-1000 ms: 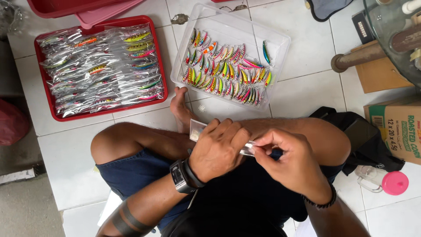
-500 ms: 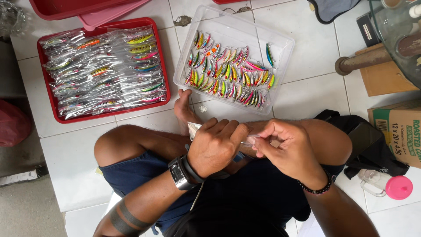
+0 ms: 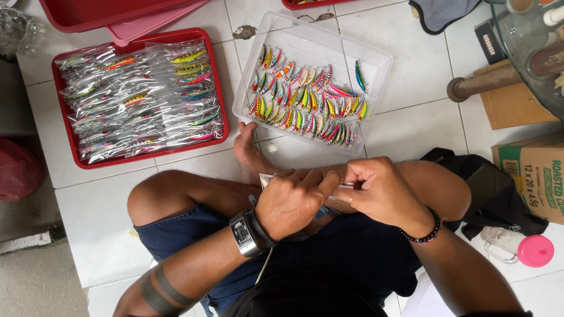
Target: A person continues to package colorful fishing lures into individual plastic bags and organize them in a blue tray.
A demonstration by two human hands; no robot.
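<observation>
A small clear plastic sleeve (image 3: 341,186) is pinched between both hands above the crossed legs, near the middle of the scene. The left hand (image 3: 292,202) is closed on its left end, and the right hand (image 3: 382,191) is closed on its right end. Just beyond, a clear tray (image 3: 376,64) of bright fishing lures (image 3: 305,100) is set on the tiled floor. Farther left, a red tray (image 3: 220,117) is filled with bagged lures (image 3: 141,97).

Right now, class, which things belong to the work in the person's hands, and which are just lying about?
In use:
left hand
right hand
small clear packet
clear box of loose lures
red tray of bagged lures

Lying about:
cardboard box
pink-capped bottle
black bag
</observation>
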